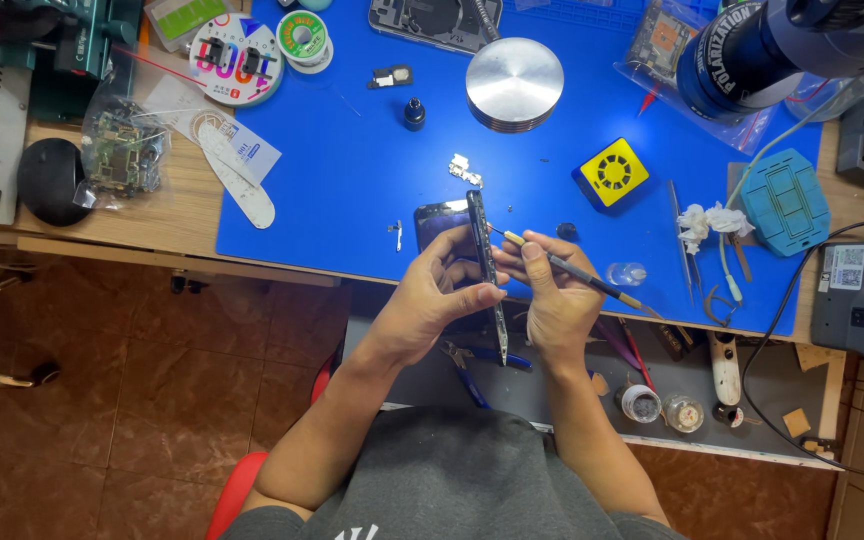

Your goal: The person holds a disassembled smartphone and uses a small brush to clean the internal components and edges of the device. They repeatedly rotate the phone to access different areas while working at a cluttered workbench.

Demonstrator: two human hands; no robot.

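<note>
My left hand (439, 290) holds a dark phone frame (482, 255) upright on its edge, above the front edge of the blue mat (352, 170). My right hand (555, 292) grips a slim screwdriver (577, 272) with a grey handle. Its tip points left and touches the side of the phone frame. A second dark phone body (439, 222) lies flat on the mat just behind my left hand. Small metal parts (464, 170) lie on the mat beyond it.
A round silver disc (514, 82), a yellow square fan block (613, 172), tweezers (680, 235), a crumpled tissue (707, 222) and a teal jig (784, 200) sit on the mat. Blue-handled pliers (472, 365) and small jars (642, 403) lie in the tray below the desk edge.
</note>
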